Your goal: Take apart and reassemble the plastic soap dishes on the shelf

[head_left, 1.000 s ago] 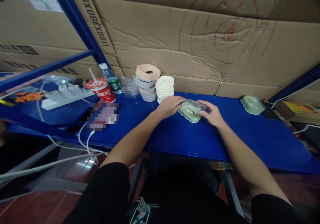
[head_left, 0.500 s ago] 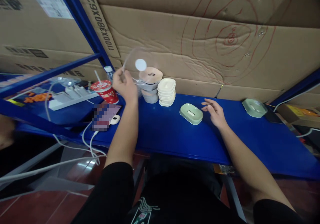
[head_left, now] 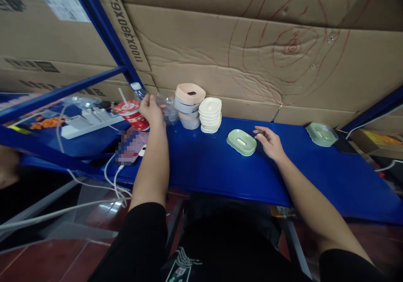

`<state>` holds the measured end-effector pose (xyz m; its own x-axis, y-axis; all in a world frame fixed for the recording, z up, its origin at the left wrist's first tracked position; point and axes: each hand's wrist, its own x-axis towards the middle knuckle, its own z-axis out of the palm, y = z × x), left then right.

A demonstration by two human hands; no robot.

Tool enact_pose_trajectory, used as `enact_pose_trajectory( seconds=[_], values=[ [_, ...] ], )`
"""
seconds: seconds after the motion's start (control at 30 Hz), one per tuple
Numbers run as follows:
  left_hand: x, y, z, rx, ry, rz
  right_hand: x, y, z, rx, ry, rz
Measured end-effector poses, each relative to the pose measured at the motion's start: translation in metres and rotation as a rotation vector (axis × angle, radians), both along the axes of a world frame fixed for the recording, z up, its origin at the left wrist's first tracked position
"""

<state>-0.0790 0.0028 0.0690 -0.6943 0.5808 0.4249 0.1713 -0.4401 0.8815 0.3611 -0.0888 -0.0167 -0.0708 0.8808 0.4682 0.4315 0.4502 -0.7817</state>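
My left hand [head_left: 152,109] has its fingers closed at the left edge of a clear plastic lid [head_left: 165,98], at a group of clear plastic pieces; the grip itself is partly hidden. Directly right of them stands a stack of peach and grey soap-dish-like pieces [head_left: 190,93], then a stack of cream ones [head_left: 210,108]. A light green oval dish [head_left: 247,147] with a slot in its middle lies on the blue table [head_left: 214,168]. Beside its right edge my right hand [head_left: 269,142] hovers open, fingers loosely bent and holding nothing.
A red cup with a straw [head_left: 132,113], a bottle [head_left: 137,90] and a phone [head_left: 130,147] with a cable stand or lie left. Another green dish [head_left: 321,134] sits at the far right. A cardboard wall [head_left: 204,43] closes off the back; a blue frame [head_left: 103,30] rises left.
My left hand has lowered and moved left, bringing the clear lid with the white round spot down to the clear pieces. The white spot no longer shows. My right hand has hardly moved.
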Motion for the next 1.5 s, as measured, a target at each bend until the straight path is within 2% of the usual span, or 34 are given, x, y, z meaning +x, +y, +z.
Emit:
enact_pose_trajectory(
  seconds=[0.07,0.2,0.27,0.3,0.37,0.5,0.57,0.63,0.73,0.87,1.07,1.27,1.33,1.43,1.5],
  values=[
    [-0.002,0.002,-0.005,0.001,-0.005,0.036,0.001,0.000,0.002,0.022,-0.092,-0.005],
    [0.003,0.005,-0.016,0.071,0.005,0.212,0.003,-0.001,0.002,0.019,-0.394,0.048],
    [0.018,0.001,-0.024,0.168,0.136,0.237,0.002,-0.001,-0.002,-0.025,-0.536,0.102],
    [0.030,-0.003,-0.028,0.212,0.241,0.206,0.001,-0.001,-0.004,-0.051,-0.591,0.125],
    [0.058,-0.017,-0.036,0.249,0.505,0.055,-0.001,0.000,-0.010,-0.087,-0.658,0.151],
    [0.112,-0.047,-0.050,0.146,1.126,-0.512,-0.002,0.003,-0.015,-0.071,-0.607,0.147],
    [0.129,-0.055,-0.057,0.007,1.313,-0.735,-0.001,0.003,-0.013,-0.057,-0.523,0.163],
    [0.137,-0.057,-0.063,-0.131,1.379,-0.845,0.000,0.001,-0.009,-0.047,-0.445,0.187],
    [0.138,-0.053,-0.072,-0.236,1.309,-0.915,0.000,-0.001,-0.004,-0.047,-0.362,0.225],
    [0.137,-0.049,-0.076,-0.260,1.196,-1.008,0.000,-0.001,-0.004,-0.076,-0.275,0.256],
    [0.138,-0.049,-0.076,-0.237,1.216,-1.023,0.001,0.001,-0.010,-0.148,-0.179,0.241],
    [0.135,-0.046,-0.069,-0.166,1.020,-1.009,-0.002,0.001,-0.008,-0.145,0.022,0.265],
    [0.138,-0.048,-0.068,-0.152,0.876,-1.086,-0.001,0.001,-0.008,-0.143,0.100,0.262],
    [0.147,-0.055,-0.067,-0.154,0.652,-1.276,0.002,0.001,-0.010,-0.150,0.186,0.258],
    [0.151,-0.061,-0.062,-0.134,0.613,-1.319,0.002,0.001,-0.008,-0.169,0.201,0.270]
  ],
)
